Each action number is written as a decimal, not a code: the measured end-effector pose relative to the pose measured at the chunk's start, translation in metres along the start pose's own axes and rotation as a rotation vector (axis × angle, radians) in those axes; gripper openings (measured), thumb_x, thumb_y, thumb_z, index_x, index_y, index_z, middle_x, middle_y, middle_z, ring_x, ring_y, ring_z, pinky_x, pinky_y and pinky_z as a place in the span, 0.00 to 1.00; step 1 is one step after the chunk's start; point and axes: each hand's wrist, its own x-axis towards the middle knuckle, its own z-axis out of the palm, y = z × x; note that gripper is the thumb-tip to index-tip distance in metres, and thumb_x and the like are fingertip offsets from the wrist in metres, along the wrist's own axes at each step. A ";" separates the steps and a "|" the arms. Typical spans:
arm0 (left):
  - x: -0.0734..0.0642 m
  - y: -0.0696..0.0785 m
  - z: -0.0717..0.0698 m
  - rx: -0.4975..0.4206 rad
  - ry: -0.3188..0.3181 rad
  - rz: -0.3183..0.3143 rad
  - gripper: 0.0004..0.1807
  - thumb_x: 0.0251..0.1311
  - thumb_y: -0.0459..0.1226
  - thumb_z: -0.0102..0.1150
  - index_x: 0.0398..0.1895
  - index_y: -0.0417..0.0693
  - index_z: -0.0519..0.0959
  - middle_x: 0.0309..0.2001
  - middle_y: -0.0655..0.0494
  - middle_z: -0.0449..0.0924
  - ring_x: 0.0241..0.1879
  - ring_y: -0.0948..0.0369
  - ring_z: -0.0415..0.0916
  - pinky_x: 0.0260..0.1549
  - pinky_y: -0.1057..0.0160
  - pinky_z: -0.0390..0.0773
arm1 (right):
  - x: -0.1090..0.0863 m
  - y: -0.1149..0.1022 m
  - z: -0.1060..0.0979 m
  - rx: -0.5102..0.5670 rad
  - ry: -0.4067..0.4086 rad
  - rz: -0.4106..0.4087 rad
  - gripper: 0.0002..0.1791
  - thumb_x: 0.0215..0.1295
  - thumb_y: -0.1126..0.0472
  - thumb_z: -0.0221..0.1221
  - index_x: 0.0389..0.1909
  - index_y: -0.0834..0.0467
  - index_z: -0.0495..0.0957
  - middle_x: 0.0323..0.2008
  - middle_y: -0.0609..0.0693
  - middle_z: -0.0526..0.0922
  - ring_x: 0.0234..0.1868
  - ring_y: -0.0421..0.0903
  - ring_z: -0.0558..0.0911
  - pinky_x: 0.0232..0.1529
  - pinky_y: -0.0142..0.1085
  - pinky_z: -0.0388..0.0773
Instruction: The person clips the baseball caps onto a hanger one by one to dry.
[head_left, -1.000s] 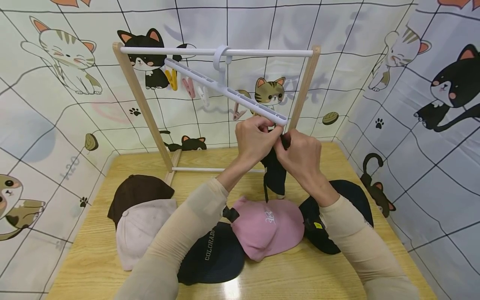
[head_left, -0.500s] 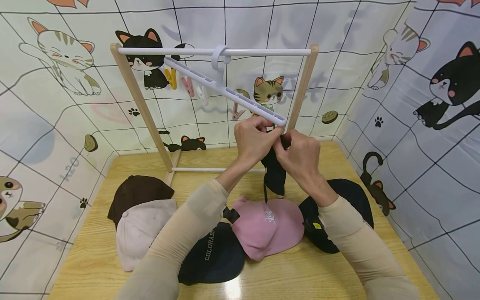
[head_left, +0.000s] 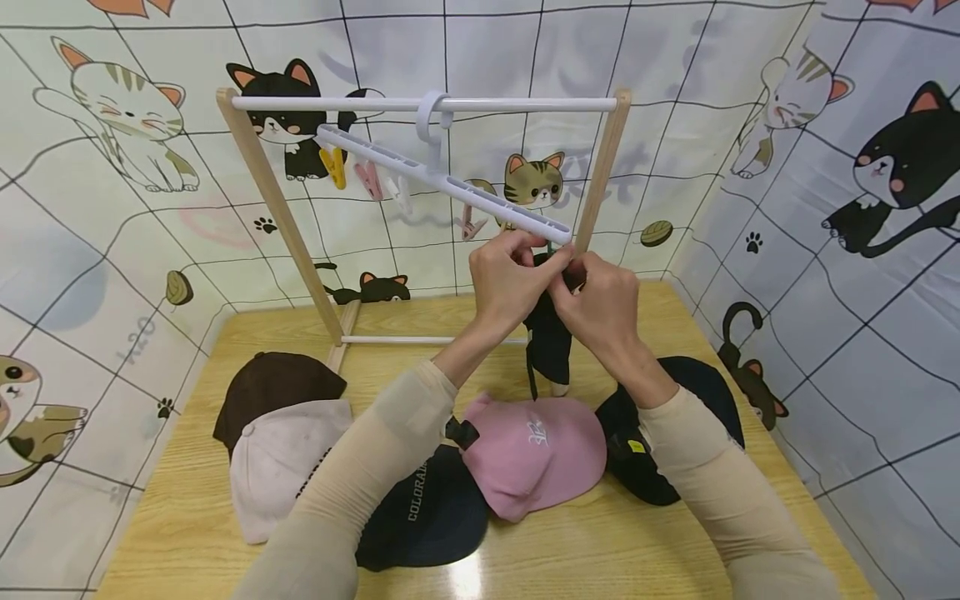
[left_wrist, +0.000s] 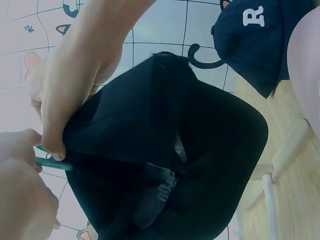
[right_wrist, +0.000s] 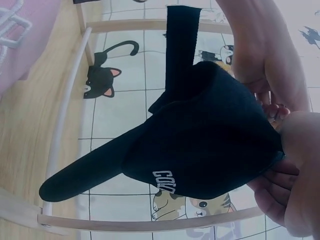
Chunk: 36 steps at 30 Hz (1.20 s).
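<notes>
Both hands meet under the near end of a white hanger bar (head_left: 450,185) that hangs tilted from a rack. Between thumb and fingers, my left hand (head_left: 506,271) pinches a green clothespin (left_wrist: 54,163). My right hand (head_left: 600,300) pinches the gathered crown of a dark navy cap (head_left: 551,346), which hangs brim down. White letters beginning "COLO" show on this cap (right_wrist: 210,145) in the right wrist view. Its open underside faces the left wrist camera. In the left wrist view, the clothespin's end lies right at the cap's edge. The head view mostly hides the clothespin behind the fingers.
A wooden rack with a white top rail (head_left: 315,103) stands at the back. Yellow (head_left: 333,168), pink and white clothespins hang along the hanger. On the table lie brown (head_left: 277,387), pale (head_left: 281,467), navy COLORADO (head_left: 423,521), pink (head_left: 536,458) and dark blue (head_left: 697,408) caps.
The hanger's far left end has dipped slightly and its near end has risen a little. Part of the green clothespin now shows between the hands. Both hands keep their grips.
</notes>
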 end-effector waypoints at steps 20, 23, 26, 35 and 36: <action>-0.010 -0.014 -0.019 -0.089 -0.109 0.047 0.16 0.70 0.40 0.72 0.56 0.42 0.92 0.36 0.47 0.85 0.37 0.53 0.82 0.36 0.66 0.75 | 0.010 0.006 -0.002 0.065 -0.095 0.136 0.16 0.76 0.58 0.67 0.35 0.69 0.88 0.28 0.64 0.92 0.26 0.62 0.88 0.33 0.54 0.79; -0.013 -0.016 -0.029 -0.086 -0.133 0.038 0.17 0.70 0.40 0.72 0.58 0.44 0.91 0.39 0.47 0.87 0.41 0.53 0.83 0.38 0.63 0.79 | 0.011 0.006 -0.002 0.066 -0.114 0.151 0.15 0.76 0.59 0.67 0.35 0.69 0.87 0.29 0.64 0.93 0.27 0.62 0.88 0.33 0.54 0.79; -0.016 -0.017 -0.039 -0.084 -0.159 0.029 0.18 0.71 0.40 0.72 0.60 0.45 0.91 0.43 0.47 0.88 0.45 0.54 0.85 0.41 0.58 0.83 | 0.012 0.006 0.000 0.062 -0.137 0.162 0.14 0.76 0.59 0.66 0.35 0.69 0.87 0.30 0.64 0.93 0.28 0.62 0.88 0.33 0.54 0.79; -0.027 -0.025 -0.071 -0.055 -0.209 0.008 0.20 0.71 0.39 0.73 0.63 0.45 0.89 0.47 0.47 0.90 0.50 0.53 0.88 0.47 0.49 0.87 | 0.015 0.004 0.005 0.038 -0.179 0.165 0.16 0.76 0.59 0.64 0.36 0.70 0.88 0.28 0.65 0.91 0.26 0.63 0.86 0.32 0.53 0.78; -0.028 -0.026 -0.075 -0.051 -0.210 0.006 0.20 0.71 0.39 0.73 0.64 0.45 0.89 0.47 0.48 0.91 0.51 0.53 0.89 0.47 0.50 0.87 | 0.015 0.004 0.006 0.040 -0.180 0.164 0.16 0.76 0.60 0.64 0.36 0.70 0.88 0.28 0.65 0.91 0.26 0.63 0.85 0.31 0.52 0.77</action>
